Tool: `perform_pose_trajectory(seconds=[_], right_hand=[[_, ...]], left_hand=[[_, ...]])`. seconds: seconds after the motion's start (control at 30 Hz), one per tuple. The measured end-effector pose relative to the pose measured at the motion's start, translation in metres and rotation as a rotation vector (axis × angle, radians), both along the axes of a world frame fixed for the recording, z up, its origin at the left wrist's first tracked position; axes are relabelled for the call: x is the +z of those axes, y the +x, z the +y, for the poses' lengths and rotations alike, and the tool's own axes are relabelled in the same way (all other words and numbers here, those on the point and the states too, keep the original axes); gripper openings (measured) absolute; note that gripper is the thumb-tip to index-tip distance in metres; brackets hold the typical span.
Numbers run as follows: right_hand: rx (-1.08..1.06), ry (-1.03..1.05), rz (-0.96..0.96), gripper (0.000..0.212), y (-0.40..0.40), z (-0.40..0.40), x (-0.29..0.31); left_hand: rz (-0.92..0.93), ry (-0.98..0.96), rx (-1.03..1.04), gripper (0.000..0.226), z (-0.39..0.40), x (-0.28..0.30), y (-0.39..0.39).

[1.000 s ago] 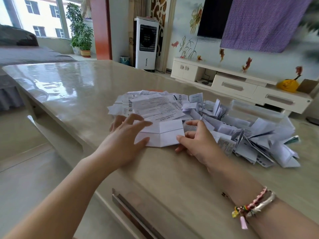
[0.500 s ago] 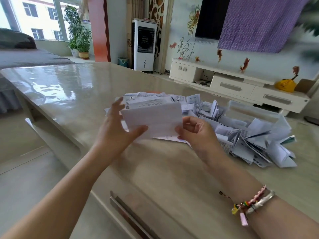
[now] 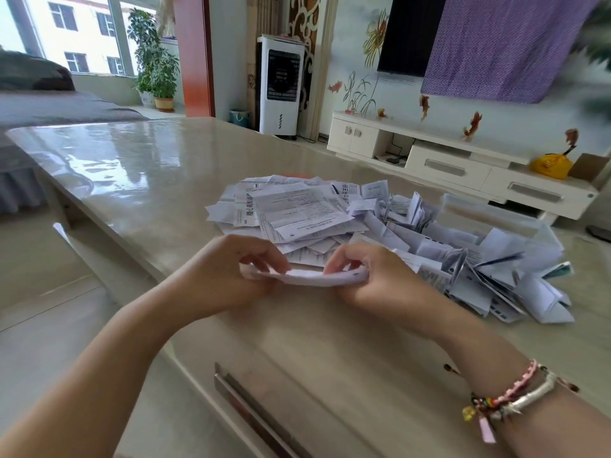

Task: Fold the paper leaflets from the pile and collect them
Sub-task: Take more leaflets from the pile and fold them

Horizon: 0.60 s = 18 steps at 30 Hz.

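Your left hand (image 3: 228, 276) & right hand (image 3: 370, 279) pinch opposite ends of thin white leaflet (image 3: 305, 277), held flat just above glossy beige table (image 3: 139, 166), near its front edge. Flat pile (image 3: 291, 209) just behind; crumpled folded heap (image 3: 496, 269) to right. Bare tabletop left.

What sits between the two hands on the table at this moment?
In the head view, a folded leaflet spans the gap, pinched at its ends by the left hand and right hand.
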State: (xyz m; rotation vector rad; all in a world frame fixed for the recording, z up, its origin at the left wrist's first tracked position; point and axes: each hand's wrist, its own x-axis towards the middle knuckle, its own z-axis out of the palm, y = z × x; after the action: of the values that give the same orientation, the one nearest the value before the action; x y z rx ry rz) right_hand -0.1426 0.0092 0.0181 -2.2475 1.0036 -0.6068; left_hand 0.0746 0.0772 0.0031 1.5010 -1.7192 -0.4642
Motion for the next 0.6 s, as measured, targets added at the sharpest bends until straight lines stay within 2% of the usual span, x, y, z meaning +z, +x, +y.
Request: perform_pose_trajectory(seconds=[0.17,0.27,0.4,0.5,0.6], right_hand=[[0.031,0.104,0.048,0.007,0.000,0.001,-0.002],[-0.086,0.068,0.000,0.014,-0.001,-0.006,-0.006],[-0.206,-0.117,0.094,0.019,0.000,-0.010,-0.014],[-0.186,-0.291,0.212,0.027,0.003,-0.009,-0.019],[-0.133,-0.395,0.274,0.030,0.005,-0.008,-0.020]], left_hand=[[0.033,0.108,0.022,0.009,-0.003,-0.006,-0.001],[-0.001,0.102,0.104,0.009,-0.006,-0.008,-0.003],[-0.146,0.112,0.197,0.033,-0.009,-0.014,-0.011],[-0.340,0.051,0.215,0.054,-0.010,-0.021,-0.016],[-0.438,-0.029,0.217,0.051,-0.009,-0.020,-0.016]])
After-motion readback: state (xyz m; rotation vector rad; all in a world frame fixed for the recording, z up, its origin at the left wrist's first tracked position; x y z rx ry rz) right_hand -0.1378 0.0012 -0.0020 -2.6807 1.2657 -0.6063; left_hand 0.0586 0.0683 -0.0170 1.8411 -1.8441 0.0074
